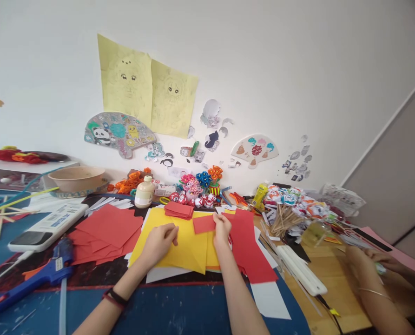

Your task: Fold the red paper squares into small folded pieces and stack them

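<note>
My right hand (222, 229) pinches a small folded-looking red paper strip (203, 224) by its right end, above the yellow paper (188, 246). My left hand (162, 241) hovers over or rests on the left part of that yellow paper, its fingers curled in with nothing showing in them. Just behind the hands lies a small stack of red paper pieces (178, 210). Larger red sheets (256, 246) are to the right of my right hand. A spread pile of red paper squares (109, 228) lies left of my left hand.
At the left are a blue glue gun (50, 274), a white power strip (49, 228) and a beige basin (76, 179). A glue bottle (145, 192) and crafted flowers (203, 179) stand along the wall. Right are wooden sticks (284, 219), another power strip (301, 270) and another person's arm (371, 288).
</note>
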Demonstrator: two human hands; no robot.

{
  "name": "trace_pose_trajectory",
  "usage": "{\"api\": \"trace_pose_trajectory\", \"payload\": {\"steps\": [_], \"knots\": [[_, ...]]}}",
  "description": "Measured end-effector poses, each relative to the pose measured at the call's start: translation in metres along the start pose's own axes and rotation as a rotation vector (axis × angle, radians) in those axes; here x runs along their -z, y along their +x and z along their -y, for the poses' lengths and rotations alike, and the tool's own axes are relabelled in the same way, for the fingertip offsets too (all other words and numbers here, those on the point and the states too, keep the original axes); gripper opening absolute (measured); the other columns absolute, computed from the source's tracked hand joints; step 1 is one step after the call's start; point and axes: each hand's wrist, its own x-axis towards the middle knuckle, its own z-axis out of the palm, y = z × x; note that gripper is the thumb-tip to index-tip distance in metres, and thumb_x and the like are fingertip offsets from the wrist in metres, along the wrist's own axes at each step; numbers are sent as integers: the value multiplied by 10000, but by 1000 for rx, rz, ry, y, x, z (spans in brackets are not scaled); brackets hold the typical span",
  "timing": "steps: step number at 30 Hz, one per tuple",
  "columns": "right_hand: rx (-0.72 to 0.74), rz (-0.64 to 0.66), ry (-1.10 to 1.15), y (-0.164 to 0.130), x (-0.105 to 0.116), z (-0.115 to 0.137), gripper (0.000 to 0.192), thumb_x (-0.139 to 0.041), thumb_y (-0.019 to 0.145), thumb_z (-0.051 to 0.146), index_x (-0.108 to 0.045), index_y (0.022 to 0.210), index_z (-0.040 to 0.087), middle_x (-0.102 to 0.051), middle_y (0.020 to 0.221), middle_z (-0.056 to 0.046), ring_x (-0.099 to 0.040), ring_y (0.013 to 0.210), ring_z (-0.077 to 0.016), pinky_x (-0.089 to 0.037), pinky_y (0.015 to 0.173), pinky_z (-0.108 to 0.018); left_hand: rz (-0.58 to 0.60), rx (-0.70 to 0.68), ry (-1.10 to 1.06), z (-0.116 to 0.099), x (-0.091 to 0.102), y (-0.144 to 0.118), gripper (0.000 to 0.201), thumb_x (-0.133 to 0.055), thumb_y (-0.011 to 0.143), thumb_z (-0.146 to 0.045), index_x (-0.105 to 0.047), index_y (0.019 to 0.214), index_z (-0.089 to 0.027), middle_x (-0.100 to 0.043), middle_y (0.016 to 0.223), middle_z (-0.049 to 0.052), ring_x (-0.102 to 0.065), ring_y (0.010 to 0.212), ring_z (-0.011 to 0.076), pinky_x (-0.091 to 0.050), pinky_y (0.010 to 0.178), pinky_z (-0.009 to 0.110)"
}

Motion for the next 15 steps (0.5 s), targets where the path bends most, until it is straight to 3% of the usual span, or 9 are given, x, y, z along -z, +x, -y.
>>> {"api": "trace_pose_trajectory", "payload": {"steps": [3, 6, 9, 11, 15], "knots": [[-20, -99, 22, 1, 4, -6, 297, -666, 660, 472, -540, 603, 209, -559, 559, 20, -481, 545, -155, -369, 521, -260, -100, 61, -3, 2, 3, 1, 407, -346, 888, -430, -590, 657, -201, -678, 697, 26, -584, 654, 183, -358, 620, 255], [-31, -53, 4, -10, -13, -4, 299, -648, 703, 462, -536, 597, 206, -554, 585, 19, -484, 569, -148, -386, 545, -252, -81, 65, -116, 2, -2, 3, 405, -358, 877, -488, -617, 778, -192, -682, 786, 34, -590, 718, 186, -387, 643, 253], [-61, 28, 35, -23, -31, 6, 300, -670, 705, 446, -536, 607, 196, -545, 593, 25, -477, 574, -133, -389, 566, -243, -73, 77, -201, 3, -7, 3, 411, -399, 856, -527, -592, 757, -178, -631, 706, 13, -552, 659, 165, -383, 614, 243], [-106, 119, 51, -29, -35, 15, 294, -682, 695, 445, -544, 629, 194, -551, 596, 27, -489, 576, -133, -389, 562, -240, -128, 110, -217, 9, -8, 4, 409, -430, 841, -537, -549, 691, -175, -555, 612, -14, -501, 589, 144, -354, 563, 233], [-248, 481, 28, -34, -28, 30, 254, -708, 679, 407, -588, 676, 183, -578, 613, 18, -530, 560, -139, -402, 543, -238, -239, 134, -266, 24, -2, 9, 369, -471, 825, -512, -520, 688, -173, -524, 631, -23, -481, 606, 134, -341, 557, 227]]}}
